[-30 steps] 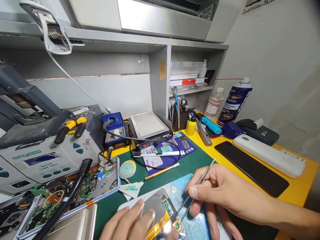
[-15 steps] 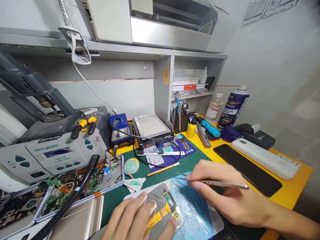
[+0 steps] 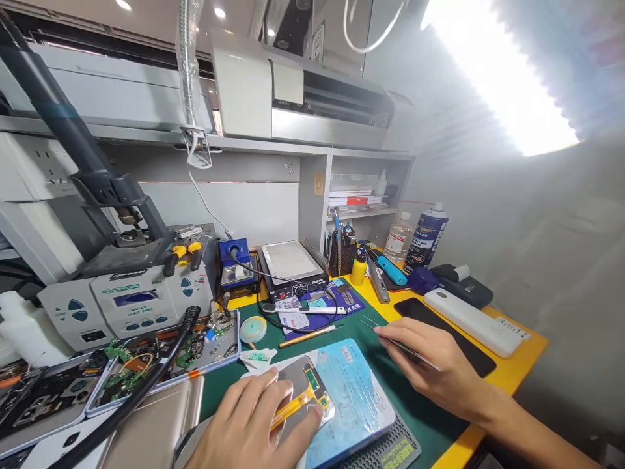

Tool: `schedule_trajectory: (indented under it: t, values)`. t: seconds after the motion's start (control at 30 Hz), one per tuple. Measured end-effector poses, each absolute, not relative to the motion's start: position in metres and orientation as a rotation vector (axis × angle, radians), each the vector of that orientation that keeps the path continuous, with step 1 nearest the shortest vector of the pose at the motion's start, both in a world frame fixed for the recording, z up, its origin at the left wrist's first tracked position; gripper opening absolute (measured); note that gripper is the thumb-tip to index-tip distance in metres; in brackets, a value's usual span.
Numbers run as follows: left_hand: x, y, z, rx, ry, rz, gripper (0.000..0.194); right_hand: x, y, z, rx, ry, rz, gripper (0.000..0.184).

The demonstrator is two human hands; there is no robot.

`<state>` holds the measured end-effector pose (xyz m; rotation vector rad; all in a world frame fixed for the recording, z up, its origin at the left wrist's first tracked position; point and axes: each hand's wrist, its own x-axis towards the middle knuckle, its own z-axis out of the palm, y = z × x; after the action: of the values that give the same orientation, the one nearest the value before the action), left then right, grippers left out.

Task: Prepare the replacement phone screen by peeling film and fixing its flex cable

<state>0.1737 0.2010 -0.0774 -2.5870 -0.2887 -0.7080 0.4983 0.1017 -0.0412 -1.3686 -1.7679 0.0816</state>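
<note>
My left hand (image 3: 256, 420) rests over a grey phone screen panel (image 3: 299, 376), back side up, with its fingers and thumb gripping it across. An orange flex cable (image 3: 293, 406) with green contact pads runs along the panel, partly under that hand. Beneath the panel is a flat, light-blue box (image 3: 359, 394) with a shiny, creased surface. To the right, my right hand (image 3: 430, 365) pinches metal tweezers (image 3: 413, 354), raised above the green mat (image 3: 375, 348). The tweezers' thin tips point up and left, apart from the panel.
On the left, trays of circuit boards (image 3: 215, 348) and a black hose (image 3: 156, 381) stand before a grey rework station (image 3: 139, 299). Behind lie a white toothbrush (image 3: 307, 310), a gold pen-like tool (image 3: 305, 337) and a solder reel (image 3: 252, 329). A black phone (image 3: 439, 332) lies at right.
The view has tilted upward, showing a bright lamp. My right hand with the tweezers has moved right, away from over the blue box. My left hand stays on the panel.
</note>
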Motion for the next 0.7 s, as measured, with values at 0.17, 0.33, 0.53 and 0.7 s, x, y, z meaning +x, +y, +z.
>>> schedule_trajectory:
  t: [0.17,0.33,0.53,0.7]
  values:
    - [0.175,0.199,-0.076,-2.667,-0.311,-0.829,0.054,0.491,0.081,-0.037,-1.485,-1.441,0.351,0.017]
    - [0.179,0.186,-0.065,-2.711,-0.419,-0.877,0.049,0.483,0.068,-0.01,-1.355,-1.069,0.782,0.031]
    - [0.178,0.178,-0.058,-2.779,-0.454,-0.863,0.049,0.48,0.064,0.012,-1.203,-0.924,1.143,0.043]
    - [0.178,0.177,-0.055,-2.804,-0.464,-0.83,0.048,0.475,0.079,0.003,-1.258,-1.034,1.21,0.02]
